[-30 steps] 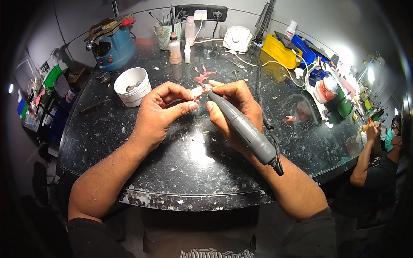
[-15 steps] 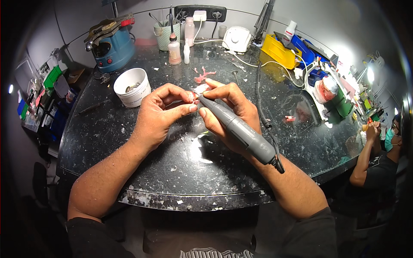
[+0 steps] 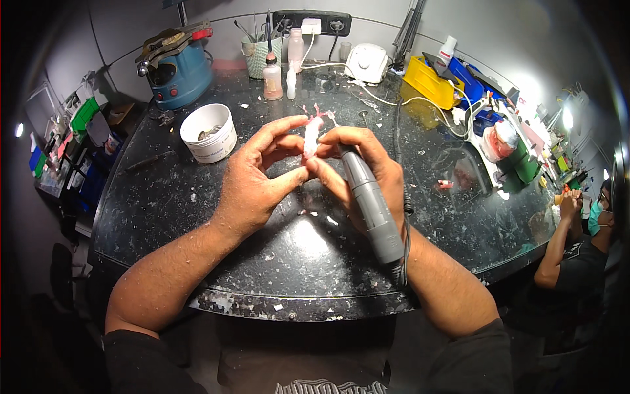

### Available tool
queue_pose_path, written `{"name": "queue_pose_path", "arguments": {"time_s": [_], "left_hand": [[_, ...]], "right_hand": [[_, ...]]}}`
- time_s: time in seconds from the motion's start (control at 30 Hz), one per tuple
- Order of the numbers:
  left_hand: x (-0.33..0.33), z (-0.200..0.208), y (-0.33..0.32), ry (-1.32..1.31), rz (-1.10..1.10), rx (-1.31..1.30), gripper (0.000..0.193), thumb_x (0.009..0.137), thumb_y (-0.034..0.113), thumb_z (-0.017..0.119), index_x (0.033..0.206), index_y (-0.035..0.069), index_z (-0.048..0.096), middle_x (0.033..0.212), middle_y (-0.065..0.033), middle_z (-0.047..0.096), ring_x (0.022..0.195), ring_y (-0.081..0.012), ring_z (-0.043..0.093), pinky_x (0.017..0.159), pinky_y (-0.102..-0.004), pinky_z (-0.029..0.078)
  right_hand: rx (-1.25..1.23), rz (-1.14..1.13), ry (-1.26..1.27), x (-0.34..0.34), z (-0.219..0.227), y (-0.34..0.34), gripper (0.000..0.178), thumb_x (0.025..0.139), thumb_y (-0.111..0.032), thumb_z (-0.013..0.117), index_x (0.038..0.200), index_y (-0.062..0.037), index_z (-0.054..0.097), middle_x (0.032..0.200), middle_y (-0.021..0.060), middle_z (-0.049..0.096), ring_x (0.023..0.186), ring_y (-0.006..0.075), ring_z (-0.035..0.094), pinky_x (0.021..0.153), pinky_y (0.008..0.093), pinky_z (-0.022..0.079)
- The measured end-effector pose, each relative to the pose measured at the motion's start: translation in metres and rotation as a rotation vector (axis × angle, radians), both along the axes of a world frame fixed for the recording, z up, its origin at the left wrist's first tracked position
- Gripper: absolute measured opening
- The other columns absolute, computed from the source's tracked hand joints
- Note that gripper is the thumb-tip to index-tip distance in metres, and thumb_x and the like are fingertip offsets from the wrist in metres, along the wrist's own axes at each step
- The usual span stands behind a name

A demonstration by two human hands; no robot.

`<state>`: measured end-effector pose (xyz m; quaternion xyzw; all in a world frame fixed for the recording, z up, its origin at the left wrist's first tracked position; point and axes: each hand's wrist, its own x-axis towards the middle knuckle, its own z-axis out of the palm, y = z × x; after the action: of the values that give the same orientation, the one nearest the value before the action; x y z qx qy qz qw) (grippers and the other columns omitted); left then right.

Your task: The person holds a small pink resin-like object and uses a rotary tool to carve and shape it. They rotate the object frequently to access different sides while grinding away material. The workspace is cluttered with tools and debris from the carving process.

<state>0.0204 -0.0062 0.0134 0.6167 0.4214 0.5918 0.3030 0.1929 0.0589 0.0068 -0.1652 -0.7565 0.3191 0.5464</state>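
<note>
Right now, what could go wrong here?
The small white-and-pink piece might slip: the left hand holds it by fingertips. The grey cylindrical handpiece in the right hand sits close and could nick it. Its black cord hangs close to that hand and might snag.

Left hand holding whitish piece, right hand gripping handpiece (grey, corded)

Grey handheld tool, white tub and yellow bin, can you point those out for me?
Grey handheld tool (image 3: pixel 375 209): head view, middle of its body.
White tub (image 3: pixel 211 150): head view, front of its outer wall.
Yellow bin (image 3: pixel 430 85): head view, its near side.
</note>
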Motion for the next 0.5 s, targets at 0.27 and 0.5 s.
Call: {"name": "queue_pose_path", "arguments": {"time_s": [0.27,0.5], "left_hand": [[-0.013,-0.003,0.004,-0.419,-0.174,-0.247,0.054,0.096,0.018,0.068,0.145,0.002,0.049,0.114,-0.0082,0.072,0.111,-0.0179,0.066,0.106,-0.0385,0.048],[-0.021,-0.006,0.005,-0.387,-0.119,-0.402,0.031,0.093,0.019,0.072,0.121,0.007,0.064,0.106,-0.0042,0.07,0.099,-0.0131,0.066,0.098,-0.0348,0.051]], "right_hand": [[-0.019,-0.006,-0.014,0.005,0.004,0.002,0.028,0.091,0.002,0.073,0.116,-0.0039,0.062,0.104,0.0056,0.068,0.095,0.0111,0.066,0.085,0.0252,0.054],[-0.14,0.073,0.002,0.007,0.004,0.003,0.024,0.094,0.0,0.069,0.116,-0.0032,0.062,0.104,0.0068,0.068,0.096,0.0121,0.066,0.085,0.0259,0.053]]}}
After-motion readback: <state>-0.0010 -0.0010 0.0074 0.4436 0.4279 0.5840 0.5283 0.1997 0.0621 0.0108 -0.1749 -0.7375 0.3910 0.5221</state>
